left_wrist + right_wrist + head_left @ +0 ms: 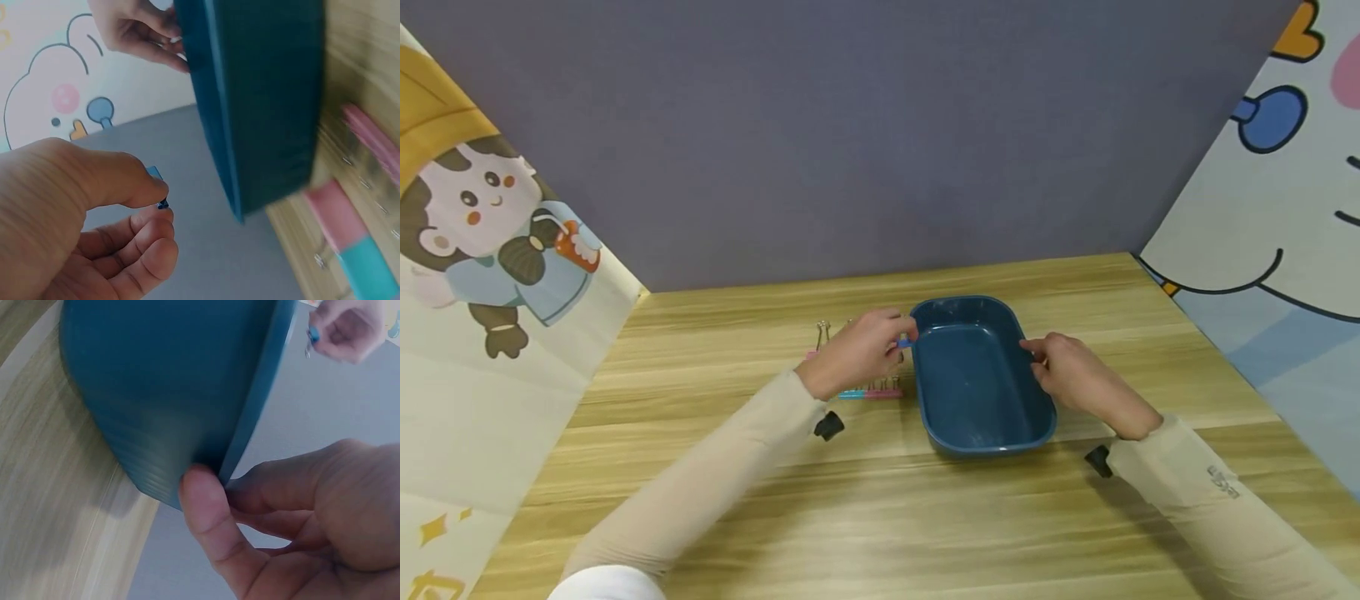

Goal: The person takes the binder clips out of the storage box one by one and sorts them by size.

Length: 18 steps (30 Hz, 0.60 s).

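My left hand (pixel 861 350) pinches a small blue binder clip (pixel 904 342) between thumb and fingers, at the left rim of a dark blue plastic basin (pixel 977 379). In the right wrist view the clip (pixel 314 334) shows its metal handle hanging down. My right hand (pixel 1071 371) grips the basin's right rim, one finger lying on the outer wall (pixel 181 425). Nothing lies inside the basin. Beside it on the left, partly hidden by my left hand, several pink and teal binder clips (pixel 871 394) stand in rows on the table.
The wood-grain table (pixel 880 525) ends at a grey panel (pixel 850 150) behind. Cartoon-printed walls (pixel 497 275) flank both sides. Another pink binder clip (pixel 812 355) with upright handles shows behind the left wrist.
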Each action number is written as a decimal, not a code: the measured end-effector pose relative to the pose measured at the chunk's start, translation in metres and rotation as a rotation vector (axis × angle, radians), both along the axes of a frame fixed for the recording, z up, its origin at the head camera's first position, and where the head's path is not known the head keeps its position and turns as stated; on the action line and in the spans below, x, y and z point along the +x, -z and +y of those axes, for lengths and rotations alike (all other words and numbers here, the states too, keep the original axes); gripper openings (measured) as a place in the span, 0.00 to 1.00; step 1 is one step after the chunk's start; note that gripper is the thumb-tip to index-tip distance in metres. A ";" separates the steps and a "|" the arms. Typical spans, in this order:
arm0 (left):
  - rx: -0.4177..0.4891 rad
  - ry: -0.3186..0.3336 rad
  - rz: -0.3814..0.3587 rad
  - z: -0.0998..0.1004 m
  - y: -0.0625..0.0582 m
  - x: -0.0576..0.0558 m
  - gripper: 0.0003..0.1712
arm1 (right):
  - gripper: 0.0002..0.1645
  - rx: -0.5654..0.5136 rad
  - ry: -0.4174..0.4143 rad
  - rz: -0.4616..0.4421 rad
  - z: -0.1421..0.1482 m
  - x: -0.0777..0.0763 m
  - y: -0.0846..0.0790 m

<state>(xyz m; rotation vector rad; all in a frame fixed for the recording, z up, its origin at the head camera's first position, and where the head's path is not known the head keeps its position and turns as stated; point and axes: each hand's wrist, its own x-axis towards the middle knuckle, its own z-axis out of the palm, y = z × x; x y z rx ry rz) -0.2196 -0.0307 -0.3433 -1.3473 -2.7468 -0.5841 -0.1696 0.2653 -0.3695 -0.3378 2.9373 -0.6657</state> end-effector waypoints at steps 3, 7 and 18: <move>0.014 0.006 0.056 -0.018 0.007 0.000 0.13 | 0.24 -0.003 -0.005 0.003 0.000 0.000 0.000; 0.005 -0.024 0.059 -0.041 0.017 0.002 0.13 | 0.24 -0.006 -0.007 -0.005 0.000 0.000 0.001; -0.040 -0.142 -0.064 -0.085 0.041 0.001 0.13 | 0.24 -0.010 -0.005 -0.026 0.002 -0.001 0.001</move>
